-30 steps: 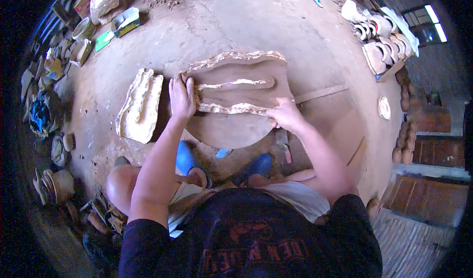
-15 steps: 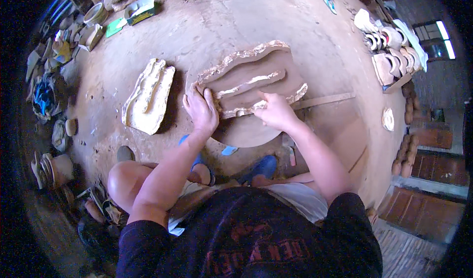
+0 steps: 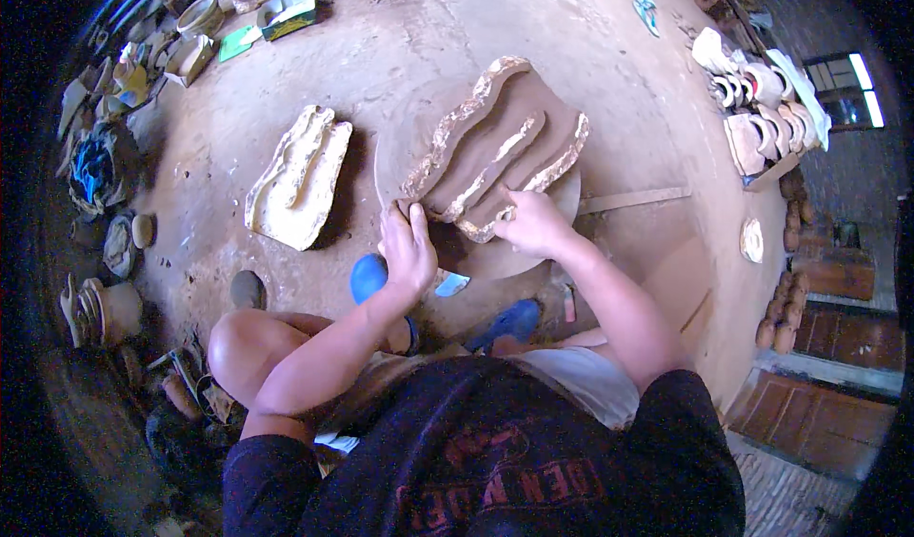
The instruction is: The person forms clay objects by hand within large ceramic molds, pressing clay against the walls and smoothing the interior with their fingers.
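A brown clay slab (image 3: 495, 151) with pale wavy ridges lies tilted on a round turntable (image 3: 562, 208) on the dusty floor. My left hand (image 3: 407, 251) rests flat on the turntable at the slab's near left corner, fingers spread and touching the clay edge. My right hand (image 3: 533, 223) presses on the slab's near edge, fingers curled against the pale rim. A second, pale cream moulded piece (image 3: 297, 175) lies on the floor to the left, apart from both hands.
Pots, bowls and scraps (image 3: 124, 70) crowd the left and far-left edge. White moulded pieces (image 3: 762, 109) stand on a board at the right. A wooden stick (image 3: 633, 199) lies right of the turntable. My blue sandals (image 3: 367, 275) sit under the turntable's near side.
The slab and turntable have turned counter-clockwise, so the slab now points up to the right. Both hands followed its near edge; the left hand slid down toward me.
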